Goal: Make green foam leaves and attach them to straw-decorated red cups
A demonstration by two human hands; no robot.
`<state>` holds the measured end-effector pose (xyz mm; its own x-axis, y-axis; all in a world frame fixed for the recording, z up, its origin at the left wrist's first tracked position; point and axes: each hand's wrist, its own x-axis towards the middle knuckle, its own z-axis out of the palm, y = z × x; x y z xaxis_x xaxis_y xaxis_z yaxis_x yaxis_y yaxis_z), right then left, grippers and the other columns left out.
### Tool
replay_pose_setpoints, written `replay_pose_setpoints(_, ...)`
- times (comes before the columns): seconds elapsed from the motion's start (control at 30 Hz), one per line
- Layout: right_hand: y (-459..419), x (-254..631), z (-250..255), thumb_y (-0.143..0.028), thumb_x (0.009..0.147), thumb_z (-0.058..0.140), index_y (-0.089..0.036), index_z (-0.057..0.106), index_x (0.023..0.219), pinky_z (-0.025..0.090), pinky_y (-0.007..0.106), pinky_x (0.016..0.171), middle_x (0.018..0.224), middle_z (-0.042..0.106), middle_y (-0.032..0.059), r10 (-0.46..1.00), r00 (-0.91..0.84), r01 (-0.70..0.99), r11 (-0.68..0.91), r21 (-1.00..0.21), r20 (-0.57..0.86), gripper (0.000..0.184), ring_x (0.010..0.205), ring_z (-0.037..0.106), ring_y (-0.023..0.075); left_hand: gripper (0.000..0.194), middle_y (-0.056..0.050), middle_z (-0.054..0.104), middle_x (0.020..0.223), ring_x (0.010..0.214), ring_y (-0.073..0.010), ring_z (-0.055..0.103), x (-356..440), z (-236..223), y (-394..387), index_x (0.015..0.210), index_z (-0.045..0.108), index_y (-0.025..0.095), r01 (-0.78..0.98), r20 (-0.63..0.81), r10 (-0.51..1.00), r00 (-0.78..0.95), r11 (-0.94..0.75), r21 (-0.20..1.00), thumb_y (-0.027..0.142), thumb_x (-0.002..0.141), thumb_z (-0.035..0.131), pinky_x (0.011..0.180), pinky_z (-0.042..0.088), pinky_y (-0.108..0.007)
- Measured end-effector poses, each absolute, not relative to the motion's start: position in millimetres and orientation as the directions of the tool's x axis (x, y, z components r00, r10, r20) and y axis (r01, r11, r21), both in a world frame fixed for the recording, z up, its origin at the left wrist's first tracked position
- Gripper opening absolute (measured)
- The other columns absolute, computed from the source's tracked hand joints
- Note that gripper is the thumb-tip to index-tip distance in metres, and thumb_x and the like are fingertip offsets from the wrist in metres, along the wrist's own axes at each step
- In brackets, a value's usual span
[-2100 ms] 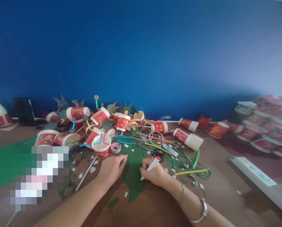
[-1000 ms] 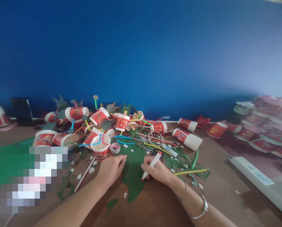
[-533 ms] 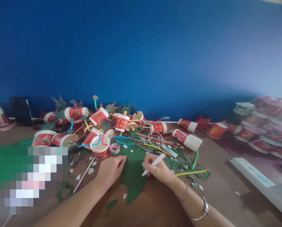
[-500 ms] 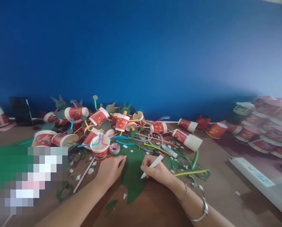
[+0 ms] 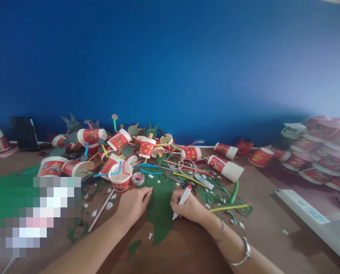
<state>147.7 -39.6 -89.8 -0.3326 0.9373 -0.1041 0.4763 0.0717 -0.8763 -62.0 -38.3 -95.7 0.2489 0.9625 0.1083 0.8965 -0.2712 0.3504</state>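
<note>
My right hand (image 5: pixel 189 208) is closed on a white marker with a red cap (image 5: pixel 182 200), its tip down on a dark green paper cut-out (image 5: pixel 160 213) lying on the brown table. My left hand (image 5: pixel 133 204) rests on the left edge of that green paper, fingers curled and pressing it down. Bracelets circle my right wrist. A red paper cup with bent straws (image 5: pixel 120 177) stands just beyond my left hand.
A heap of red paper cups, coloured straws and green paper shapes (image 5: pixel 121 146) fills the table behind the hands. A stack of cups (image 5: pixel 226 168) lies on its side. Scissors (image 5: pixel 184 183), green scraps and white bits lie around. More cups (image 5: pixel 321 156) at right, a white power strip (image 5: pixel 309 211).
The marker in my right hand has shifted in small strokes over the green paper, its tilt changing. My left hand has stayed on the paper.
</note>
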Motion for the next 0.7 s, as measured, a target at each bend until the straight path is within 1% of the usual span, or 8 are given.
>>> replay_pose_setpoints(0.1, -39.9, 146.4, -89.3, -0.014, 0.065, 0.052, -0.02, 0.037, 0.05, 0.029, 0.017, 0.04, 0.044, 0.042, -0.0064, 0.944, -0.323, 0.506, 0.106, -0.856, -0.074, 0.022, 0.043, 0.042, 0.0076, 0.031, -0.003, 0.073, 0.102, 0.09, -0.0232, 0.068, -62.1, -95.9, -38.5, 0.106, 0.068, 0.027, 0.9, 0.11, 0.963, 0.245, -0.268, 0.344, 0.03, 0.091, 0.042, 0.074, 0.05, -0.03)
replay_pose_setpoints(0.33, -40.6, 144.1, -88.9, -0.019, 0.068, 0.055, -0.02, 0.042, 0.054, 0.031, 0.017, 0.04, 0.045, 0.047, -0.006, 0.949, -0.296, 0.489, 0.056, -0.87, -0.105, 0.02, 0.043, 0.045, 0.0084, 0.031, -0.004, 0.073, 0.102, 0.09, -0.0217, 0.068, -61.8, -96.5, -37.8, 0.107, 0.068, 0.027, 0.898, 0.099, 0.966, 0.238, -0.258, 0.356, 0.031, 0.09, 0.042, 0.076, 0.049, -0.028)
replay_pose_setpoints(0.5, -39.5, 141.0, -92.1, -0.022, 0.07, 0.057, -0.02, 0.043, 0.053, 0.036, 0.018, 0.044, 0.047, 0.051, -0.0046, 0.957, -0.28, 0.476, 0.075, -0.876, -0.071, 0.021, 0.046, 0.047, 0.0094, 0.032, -0.003, 0.073, 0.102, 0.091, -0.023, 0.068, -62.3, -96.1, -37.8, 0.106, 0.068, 0.026, 0.893, 0.111, 0.962, 0.248, -0.272, 0.36, 0.031, 0.091, 0.041, 0.076, 0.05, -0.03)
replay_pose_setpoints(0.7, -36.4, 136.4, -97.8, -0.024, 0.071, 0.057, -0.02, 0.044, 0.054, 0.034, 0.019, 0.043, 0.046, 0.054, -0.0041, 0.972, -0.231, 0.483, 0.071, -0.873, -0.049, 0.022, 0.044, 0.047, 0.0098, 0.031, -0.003, 0.073, 0.1, 0.09, -0.0244, 0.068, -61.0, -95.2, -38.4, 0.106, 0.068, 0.026, 0.903, 0.103, 0.964, 0.244, -0.264, 0.338, 0.03, 0.091, 0.041, 0.074, 0.051, -0.032)
